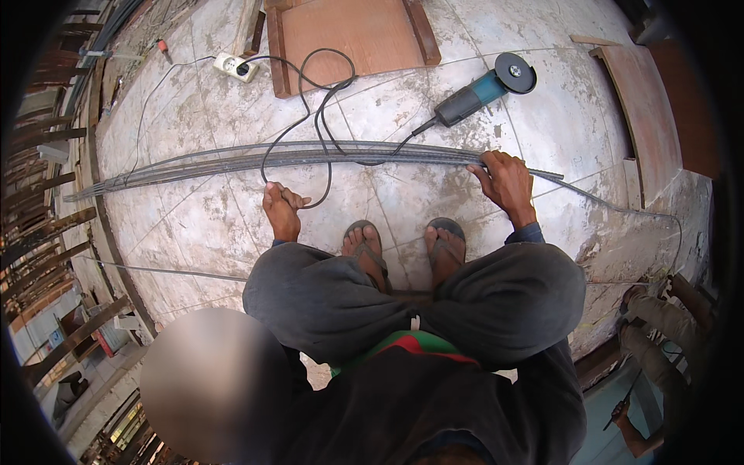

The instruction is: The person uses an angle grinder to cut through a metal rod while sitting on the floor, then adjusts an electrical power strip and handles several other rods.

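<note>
A bundle of thin steel rebar rods (225, 161) lies crosswise on the floor before my feet. Near its right end, my right hand (505, 180) is closed around the rods. My left hand (282, 208) is below the bundle with curled fingers, closed on a loop of black power cord (328, 186). That cord crosses the rods and runs to an angle grinder (477, 97) with a teal and black body. The grinder lies beyond the rods, its dark disc (515, 73) facing up.
A white socket block (235, 67) with a plug in it lies at the far left. A brown wooden panel (353, 35) stands at the back, another board (643, 116) at the right. Timber slats line the left edge. At lower right, another person's hand (620, 411) holds a thin rod.
</note>
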`<state>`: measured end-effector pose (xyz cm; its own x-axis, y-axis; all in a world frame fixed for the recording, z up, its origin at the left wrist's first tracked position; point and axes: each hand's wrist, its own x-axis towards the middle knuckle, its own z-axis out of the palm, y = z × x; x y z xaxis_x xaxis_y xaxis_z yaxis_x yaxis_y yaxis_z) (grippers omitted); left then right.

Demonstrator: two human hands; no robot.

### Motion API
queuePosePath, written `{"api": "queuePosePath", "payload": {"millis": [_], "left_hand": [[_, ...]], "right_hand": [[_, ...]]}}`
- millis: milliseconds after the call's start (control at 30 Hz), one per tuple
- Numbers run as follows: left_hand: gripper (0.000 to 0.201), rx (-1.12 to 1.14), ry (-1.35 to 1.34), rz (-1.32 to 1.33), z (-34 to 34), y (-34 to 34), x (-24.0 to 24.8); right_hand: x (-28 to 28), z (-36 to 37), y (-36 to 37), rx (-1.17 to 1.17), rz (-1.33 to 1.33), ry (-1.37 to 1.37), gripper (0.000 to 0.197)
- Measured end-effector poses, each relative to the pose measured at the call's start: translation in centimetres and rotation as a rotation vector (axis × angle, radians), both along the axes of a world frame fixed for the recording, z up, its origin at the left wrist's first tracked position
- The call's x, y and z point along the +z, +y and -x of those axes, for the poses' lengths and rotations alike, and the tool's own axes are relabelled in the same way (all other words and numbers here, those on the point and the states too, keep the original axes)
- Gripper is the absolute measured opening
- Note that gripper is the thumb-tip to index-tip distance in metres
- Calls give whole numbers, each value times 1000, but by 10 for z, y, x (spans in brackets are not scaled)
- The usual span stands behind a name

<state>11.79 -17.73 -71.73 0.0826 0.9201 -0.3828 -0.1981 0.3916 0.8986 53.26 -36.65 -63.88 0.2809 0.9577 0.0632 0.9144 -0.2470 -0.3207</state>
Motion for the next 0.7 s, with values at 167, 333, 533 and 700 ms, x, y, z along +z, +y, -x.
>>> {"api": "queuePosePath", "payload": {"millis": [167, 333, 533, 700], "left_hand": [[42, -374, 1102, -366, 144, 24, 52], [32, -422, 1800, -470, 250, 68, 109], [38, -127, 1853, -770, 193, 65, 96], [36, -1080, 1131, -1304, 2, 7, 41]], "right_hand": [[-7, 0, 5, 20, 7, 23, 32], [-14, -6, 9, 14, 17, 50, 31], [-11, -5, 11, 12, -11, 77, 30], [-6, -10, 13, 15, -1, 47, 31]]}}
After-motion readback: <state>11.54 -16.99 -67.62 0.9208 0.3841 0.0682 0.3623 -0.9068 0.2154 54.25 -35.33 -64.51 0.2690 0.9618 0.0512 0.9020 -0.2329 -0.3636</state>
